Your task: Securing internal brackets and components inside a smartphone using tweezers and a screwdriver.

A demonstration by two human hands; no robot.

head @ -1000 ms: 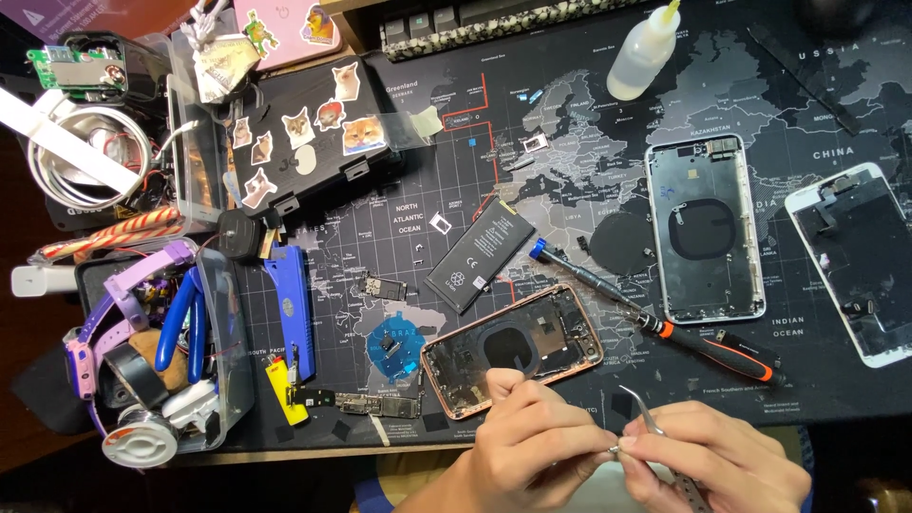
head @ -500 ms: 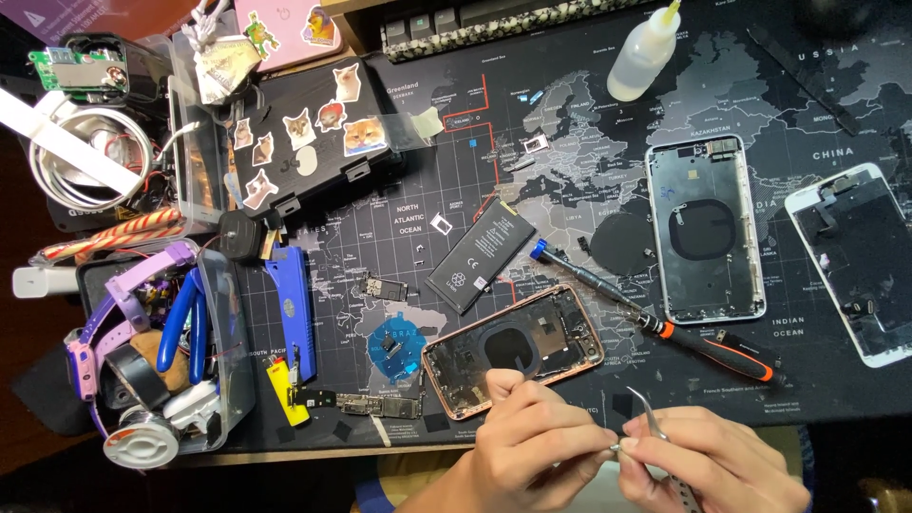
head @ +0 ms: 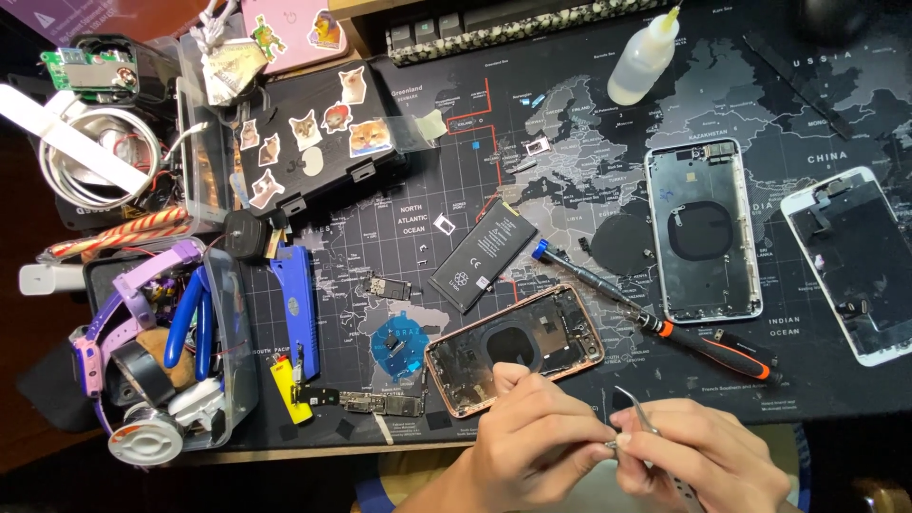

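Note:
My left hand (head: 537, 446) and my right hand (head: 698, 456) meet at the near edge of the desk, fingertips together. The right hand grips thin metal tweezers (head: 638, 418). The left hand pinches something tiny at the tweezer tips; what it is cannot be told. Just beyond the left hand lies an opened rose-gold phone housing (head: 518, 348), its inside facing up. A black phone battery (head: 483, 255) lies further back. A screwdriver with an orange and black handle (head: 665, 328) lies slantwise to the right of the housing.
A world-map desk mat (head: 456, 209) covers the desk. A silver phone housing (head: 703, 230) and a white phone screen (head: 855, 264) lie at right. A squeeze bottle (head: 644, 59) stands at the back. Left: a sticker-covered black case (head: 309, 142), a clear bin of tools (head: 171, 351), a yellow lighter (head: 288, 389).

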